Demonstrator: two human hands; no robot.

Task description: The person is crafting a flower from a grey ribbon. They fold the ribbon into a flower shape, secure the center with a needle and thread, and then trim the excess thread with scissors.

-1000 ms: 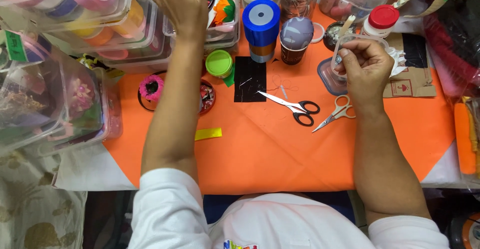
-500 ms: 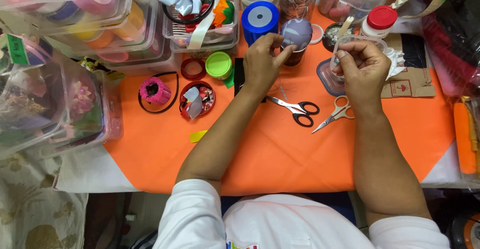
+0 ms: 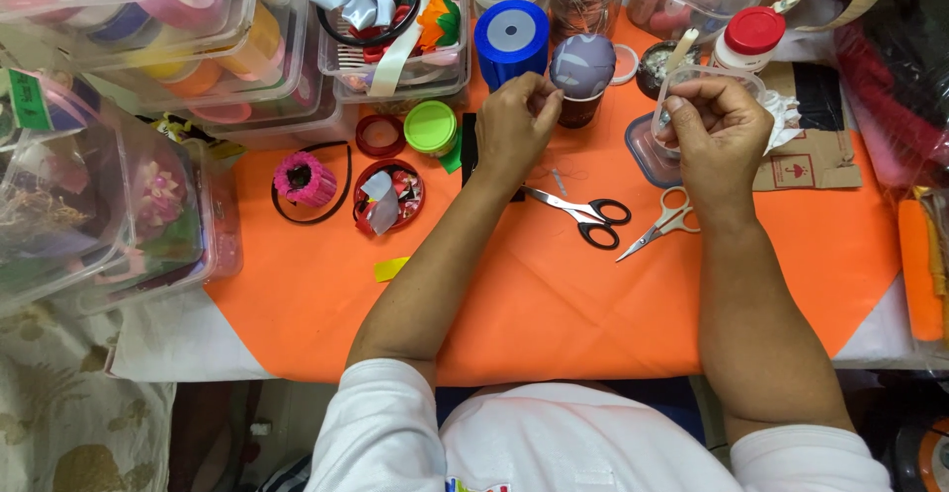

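Left hand back from the rear boxes, now at the pincushion.
Left hand grip pinched shut beside the grey pincushion (contents unclear); right hand unmoved, closed on 1 small clear container.

a flat piece of brown cardboard packaging lies on the orange cloth at the right, just beside the person's right hand, with small dark printed marks and a black patch on it. a green label sticks to a clear plastic box at the far left. clear plastic storage boxes full of ribbon rolls stand stacked at the top left. a white bottle with a red cap stands at the top right.
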